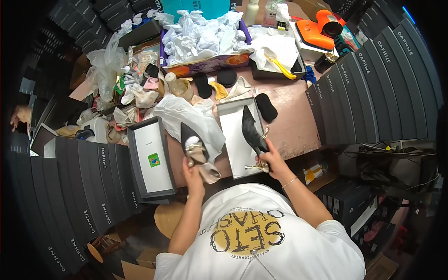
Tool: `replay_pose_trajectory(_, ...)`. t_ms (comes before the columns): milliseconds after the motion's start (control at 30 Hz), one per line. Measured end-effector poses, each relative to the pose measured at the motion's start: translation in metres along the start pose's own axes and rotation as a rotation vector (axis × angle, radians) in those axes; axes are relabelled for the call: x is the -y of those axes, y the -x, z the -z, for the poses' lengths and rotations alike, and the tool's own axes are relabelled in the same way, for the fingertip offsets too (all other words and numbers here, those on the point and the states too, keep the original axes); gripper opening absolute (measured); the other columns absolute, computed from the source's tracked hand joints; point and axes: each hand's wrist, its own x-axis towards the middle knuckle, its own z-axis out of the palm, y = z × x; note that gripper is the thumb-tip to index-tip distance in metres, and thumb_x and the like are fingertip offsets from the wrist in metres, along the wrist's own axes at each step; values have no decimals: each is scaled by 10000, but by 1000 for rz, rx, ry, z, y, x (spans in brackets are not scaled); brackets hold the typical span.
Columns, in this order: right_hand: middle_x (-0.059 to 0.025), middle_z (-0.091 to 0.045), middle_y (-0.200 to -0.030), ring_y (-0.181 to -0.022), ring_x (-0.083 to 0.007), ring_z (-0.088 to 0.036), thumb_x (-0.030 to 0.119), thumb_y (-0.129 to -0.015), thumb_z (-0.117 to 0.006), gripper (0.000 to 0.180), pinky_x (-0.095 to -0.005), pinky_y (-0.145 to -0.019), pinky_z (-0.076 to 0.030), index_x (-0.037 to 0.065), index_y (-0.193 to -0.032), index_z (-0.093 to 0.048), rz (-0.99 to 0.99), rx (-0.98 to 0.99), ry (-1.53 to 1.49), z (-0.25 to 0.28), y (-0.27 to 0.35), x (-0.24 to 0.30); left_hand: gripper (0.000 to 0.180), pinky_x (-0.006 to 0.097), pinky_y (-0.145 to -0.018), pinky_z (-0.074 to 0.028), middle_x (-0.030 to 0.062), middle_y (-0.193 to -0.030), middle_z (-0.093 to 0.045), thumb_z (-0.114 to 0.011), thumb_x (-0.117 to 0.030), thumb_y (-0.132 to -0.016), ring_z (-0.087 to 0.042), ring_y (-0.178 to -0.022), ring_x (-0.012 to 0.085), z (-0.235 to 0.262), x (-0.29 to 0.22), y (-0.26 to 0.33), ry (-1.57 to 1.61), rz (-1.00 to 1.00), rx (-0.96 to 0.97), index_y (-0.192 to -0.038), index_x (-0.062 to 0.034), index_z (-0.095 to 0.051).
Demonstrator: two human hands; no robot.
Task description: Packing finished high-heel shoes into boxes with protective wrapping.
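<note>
My left hand [192,178] is closed around the heel end of a black pointed shoe [186,131]; its beige insole and gold trim face up. My right hand [276,163] grips the matching black pointed shoe [249,127], turned on its side above a white-lined shoebox [224,120], with gold-coloured trim near its strap and heel. Crumpled white tissue paper [198,119] lies beside the left shoe. Left of that paper rests a dark grey box lid [171,164], white inside, with a small green sticker.
Tall stacks of dark shoeboxes [380,88] flank the pink tabletop [298,126]. A purple carton [200,66] heaped with paper balls stands at the back. Nearby are an orange tool [313,35], a yellow-handled brush [282,68], black pads [266,107] and another person's hand [21,117] at far left.
</note>
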Motion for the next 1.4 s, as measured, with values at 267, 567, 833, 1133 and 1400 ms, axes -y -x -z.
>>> replay_pose_trajectory(267,-94,-568,-952,-885,-233,-549,187,-800,-556,356,-328,-642,-536,147,-1154,-538,-51,377,-728,-30,18,15,296,263,-631,-481,82,-932,-581,-534,-241,-919,-557,-729,162,-7,-47,21,665,305,405,-1117,-21,-536)
replay_pose_trajectory(567,-126,-571,-1028,-902,-273,-591,121,-801,-563,440,-359,-700,-556,90,-1231,-480,-48,277,-677,-21,4,-1,457,230,-561,-406,43,-689,-435,-678,-260,-821,-439,-618,143,-38,-59,41,1110,732,697,-1070,36,-436)
replay_pose_trajectory(833,-107,-529,-1029,-806,-165,-578,31,-775,-514,672,-288,-657,-514,46,-1410,-296,-68,30,176,0,-12,-8,379,225,-560,-416,57,-696,-460,-671,-124,-793,-458,-611,147,-50,-68,38,1219,760,765,-1031,30,-420)
replay_pose_trajectory(1133,-108,-511,-1053,-811,-171,-563,57,-760,-576,744,-268,-691,-511,71,-1439,-272,103,31,365,-10,-18,-7,386,224,-522,-413,62,-694,-468,-696,-142,-781,-473,-603,160,-48,-63,24,1218,775,893,-1008,-8,-414)
replay_pose_trajectory(1400,-35,-615,-903,-794,-113,-597,247,-949,-542,303,-269,-657,-486,16,-1139,-583,-99,472,363,-84,13,31,421,310,-515,-541,160,-980,-592,-395,-368,-972,-627,-688,224,-59,-60,34,590,89,439,-1248,-53,-435)
